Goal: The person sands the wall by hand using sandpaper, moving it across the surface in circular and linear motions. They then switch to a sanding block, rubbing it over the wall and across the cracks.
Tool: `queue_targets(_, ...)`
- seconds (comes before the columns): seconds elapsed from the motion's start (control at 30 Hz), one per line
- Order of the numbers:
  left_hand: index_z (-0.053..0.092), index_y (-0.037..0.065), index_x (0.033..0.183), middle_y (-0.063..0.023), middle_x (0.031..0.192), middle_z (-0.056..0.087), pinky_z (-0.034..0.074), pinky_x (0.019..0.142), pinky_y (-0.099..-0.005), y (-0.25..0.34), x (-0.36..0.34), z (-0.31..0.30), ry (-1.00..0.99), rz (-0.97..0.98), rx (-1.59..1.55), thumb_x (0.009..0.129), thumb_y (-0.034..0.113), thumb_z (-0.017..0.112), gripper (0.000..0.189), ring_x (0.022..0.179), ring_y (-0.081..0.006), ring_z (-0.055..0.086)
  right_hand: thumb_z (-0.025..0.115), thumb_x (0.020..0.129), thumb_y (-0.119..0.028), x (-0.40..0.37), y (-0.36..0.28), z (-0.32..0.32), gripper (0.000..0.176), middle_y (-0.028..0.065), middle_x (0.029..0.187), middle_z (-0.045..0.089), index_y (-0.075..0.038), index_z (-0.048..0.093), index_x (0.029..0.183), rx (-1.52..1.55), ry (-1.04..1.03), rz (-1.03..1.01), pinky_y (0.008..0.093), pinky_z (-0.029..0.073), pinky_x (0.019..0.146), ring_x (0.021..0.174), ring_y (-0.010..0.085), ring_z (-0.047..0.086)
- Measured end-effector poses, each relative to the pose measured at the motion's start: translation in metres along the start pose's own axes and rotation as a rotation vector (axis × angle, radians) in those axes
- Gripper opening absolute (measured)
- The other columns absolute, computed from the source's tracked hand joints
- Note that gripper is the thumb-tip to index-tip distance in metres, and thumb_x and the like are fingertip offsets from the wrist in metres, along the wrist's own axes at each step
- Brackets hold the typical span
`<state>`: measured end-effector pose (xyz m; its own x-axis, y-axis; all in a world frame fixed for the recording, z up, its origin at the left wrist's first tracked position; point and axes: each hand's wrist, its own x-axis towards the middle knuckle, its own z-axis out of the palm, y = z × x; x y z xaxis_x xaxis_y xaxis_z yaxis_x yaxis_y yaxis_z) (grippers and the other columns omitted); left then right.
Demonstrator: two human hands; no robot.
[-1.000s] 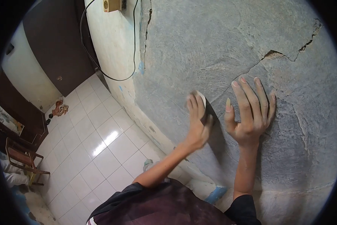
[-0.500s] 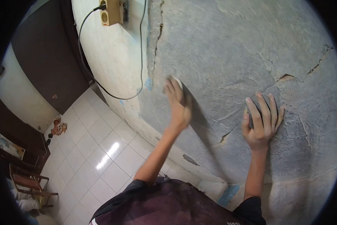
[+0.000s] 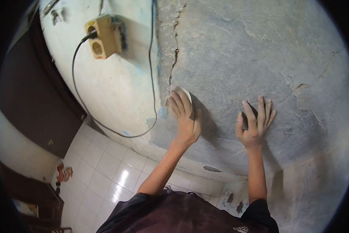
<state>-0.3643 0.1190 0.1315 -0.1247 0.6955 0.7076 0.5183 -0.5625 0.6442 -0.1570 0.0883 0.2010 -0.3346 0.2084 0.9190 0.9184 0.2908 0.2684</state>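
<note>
My left hand [image 3: 185, 122] presses a pale sheet of sandpaper [image 3: 189, 97] against the grey plastered wall [image 3: 221, 66]. Its fingers lie over the sheet, whose edge shows past the fingertips and on the right side. Just above the fingertips runs a long vertical crack [image 3: 176, 58] in the plaster. Farther right, my right hand [image 3: 255, 124] leans on the same wall with fingers spread and nothing in them. Grey dust coats the fingers of both hands. A small chipped hole [image 3: 302, 86] sits up and right of the right hand.
A yellowish socket box [image 3: 102, 39] with a plugged-in black cable [image 3: 137, 136] hangs on the white wall, the cable looping close to my left hand. White floor tiles [image 3: 104, 163] and a dark door [image 3: 34, 97] lie to the left.
My view has shifted, so the socket and cable appear lower. The left hand has moved up and left with the sandpaper, nearer the vertical crack. My right hand has shifted left along the wall.
</note>
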Motion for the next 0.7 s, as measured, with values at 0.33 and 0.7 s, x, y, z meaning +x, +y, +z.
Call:
queue_targets(0.33,0.017,-0.006,0.151,-0.037,0.155,0.008,0.003,0.11,-0.0692,0.022,0.036,-0.021,-0.174,0.348,0.13,0.093,0.027,0.054,0.077,0.14,-0.0612,0.0,0.064,0.087,-0.022,-0.026,-0.047,-0.002,0.042,0.0163,0.147,0.043,-0.019,0.063,0.129,0.09,-0.211,0.087,0.0554,0.015,0.117,0.142,0.0374,0.031)
queue_targets(0.7,0.017,0.0,0.154,-0.0294,0.159,0.007,0.001,0.114,-0.0643,0.01,-0.024,-0.004,-0.493,0.387,0.024,0.083,0.014,0.055,0.082,0.145,-0.0538,-0.002,0.069,0.081,-0.012,-0.041,-0.065,-0.02,0.043,0.0022,0.131,0.057,-0.024,0.065,0.122,0.368,-0.261,0.128,0.0456,0.04,0.107,0.125,0.0237,0.051)
